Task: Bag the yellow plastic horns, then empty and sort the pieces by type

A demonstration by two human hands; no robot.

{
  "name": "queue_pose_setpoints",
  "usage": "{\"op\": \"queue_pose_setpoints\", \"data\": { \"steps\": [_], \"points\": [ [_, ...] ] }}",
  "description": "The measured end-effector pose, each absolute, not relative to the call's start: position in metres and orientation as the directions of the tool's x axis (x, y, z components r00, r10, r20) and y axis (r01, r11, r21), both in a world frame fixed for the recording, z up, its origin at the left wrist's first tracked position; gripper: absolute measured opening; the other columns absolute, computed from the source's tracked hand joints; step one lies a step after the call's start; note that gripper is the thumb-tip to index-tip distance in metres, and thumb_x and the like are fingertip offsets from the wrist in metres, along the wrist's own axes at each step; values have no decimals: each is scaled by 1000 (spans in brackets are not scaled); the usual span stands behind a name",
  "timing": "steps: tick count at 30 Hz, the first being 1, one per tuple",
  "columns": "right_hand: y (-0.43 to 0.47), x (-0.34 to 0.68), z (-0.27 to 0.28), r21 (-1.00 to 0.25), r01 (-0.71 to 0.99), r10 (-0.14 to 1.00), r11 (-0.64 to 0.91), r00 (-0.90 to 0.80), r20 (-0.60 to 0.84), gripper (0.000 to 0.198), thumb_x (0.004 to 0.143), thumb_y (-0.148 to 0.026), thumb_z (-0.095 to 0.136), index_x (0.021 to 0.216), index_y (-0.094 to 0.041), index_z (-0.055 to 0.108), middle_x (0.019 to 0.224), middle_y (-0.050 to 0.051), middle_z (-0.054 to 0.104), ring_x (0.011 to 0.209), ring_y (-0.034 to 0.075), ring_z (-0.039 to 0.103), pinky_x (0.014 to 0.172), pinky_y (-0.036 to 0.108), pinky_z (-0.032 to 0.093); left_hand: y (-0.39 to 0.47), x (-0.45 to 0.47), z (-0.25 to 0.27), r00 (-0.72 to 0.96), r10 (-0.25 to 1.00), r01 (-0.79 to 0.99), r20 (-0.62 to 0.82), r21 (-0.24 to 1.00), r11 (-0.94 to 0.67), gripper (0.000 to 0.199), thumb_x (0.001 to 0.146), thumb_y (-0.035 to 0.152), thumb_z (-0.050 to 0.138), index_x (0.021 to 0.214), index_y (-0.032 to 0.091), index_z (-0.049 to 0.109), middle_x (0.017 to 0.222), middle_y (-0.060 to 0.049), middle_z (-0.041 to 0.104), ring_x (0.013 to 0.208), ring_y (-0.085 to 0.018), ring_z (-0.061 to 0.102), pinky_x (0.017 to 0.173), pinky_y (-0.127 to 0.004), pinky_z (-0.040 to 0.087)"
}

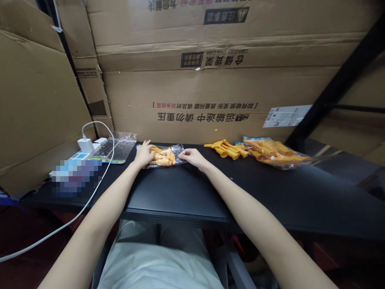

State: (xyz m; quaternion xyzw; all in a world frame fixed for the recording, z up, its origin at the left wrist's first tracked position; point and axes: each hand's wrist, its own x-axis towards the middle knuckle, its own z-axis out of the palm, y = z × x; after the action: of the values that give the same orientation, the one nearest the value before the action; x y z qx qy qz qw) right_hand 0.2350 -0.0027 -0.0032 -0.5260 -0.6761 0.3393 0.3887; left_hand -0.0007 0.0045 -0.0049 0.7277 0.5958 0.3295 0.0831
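A clear plastic bag (178,149) with orange plastic pieces (164,155) inside lies flat on the black table. My left hand (144,154) rests on its left end, fingers stretched out and partly spread. At the bag's right edge, my right hand (192,156) has thumb and fingers pinched together on the clear film. Loose orange plastic pieces (227,149) lie to the right of my right hand. Beyond them is another filled bag (272,152) of orange pieces with a colourful header.
At the left, a flat clear bag (120,146) lies beside a power strip (80,155) with a white charger (85,144). A white cable (105,172) loops over the table's front edge. Cardboard (192,88) walls the back, and a black post (333,88) slants at the right.
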Motion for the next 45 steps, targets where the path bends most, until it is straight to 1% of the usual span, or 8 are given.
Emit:
{"op": "queue_pose_setpoints", "data": {
  "steps": [4,7,13,18,25,30,37,45],
  "points": [
    [3,248,-3,-680,707,955,196,18,295,12,74,-26,63,66,-18,62,84,3,67,89,19,59,91,37,39,0,-2,-2,136,922,812,364,491,-314,37,80,25,53,116,22,61,146,-10,41,141,-32,23,111,-61,2],
    [5,256,-3,-594,790,932,150,88,352,13,78,-28,59,69,-20,61,96,3,66,101,21,57,99,44,32,3,-3,-3,101,939,821,329,506,-266,39,86,34,48,121,21,57,133,-13,56,130,-31,42,112,-59,3],
    [11,262,-9,-649,761,925,-9,253,283,26,80,-39,60,98,-20,59,119,11,60,117,28,50,97,50,32,5,-11,5,31,948,762,318,605,-228,33,84,30,47,106,15,67,85,-9,73,86,-22,68,87,-32,48],
    [19,261,-19,-749,661,948,-51,268,172,40,76,-46,64,105,-19,56,108,11,66,112,28,55,99,50,31,5,-17,10,-73,973,720,218,686,-100,32,83,34,47,94,15,71,38,1,53,40,-16,56,58,-26,48],
    [15,249,-22,-925,380,981,16,171,88,38,80,-29,63,113,-12,56,86,9,72,92,16,65,89,28,44,14,-13,-9,-4,962,728,274,660,-185,23,80,32,56,83,19,74,93,-10,73,95,-25,66,87,-31,46],
    [19,243,-26,-914,406,975,22,194,110,19,77,-27,64,90,-15,67,90,8,72,88,17,65,83,28,47,17,-4,-21,-7,969,670,246,721,-178,22,74,40,65,78,21,73,94,-7,73,104,-25,61,98,-37,40],
    [20,240,-27,-929,360,978,83,152,146,8,73,-20,60,68,-17,66,79,4,71,80,15,65,78,26,49,25,-2,-28,-79,970,574,230,806,-144,7,68,24,65,64,20,68,86,-6,72,95,-22,63,92,-33,43],
    [13,235,-20,-983,172,993,61,87,76,15,73,-10,56,61,-17,58,62,0,64,64,11,60,74,25,50,20,-4,-20,-184,973,497,136,867,-27,20,70,27,52,53,18,57,55,-1,60,68,-18,60,65,-26,44]
  ]
}}
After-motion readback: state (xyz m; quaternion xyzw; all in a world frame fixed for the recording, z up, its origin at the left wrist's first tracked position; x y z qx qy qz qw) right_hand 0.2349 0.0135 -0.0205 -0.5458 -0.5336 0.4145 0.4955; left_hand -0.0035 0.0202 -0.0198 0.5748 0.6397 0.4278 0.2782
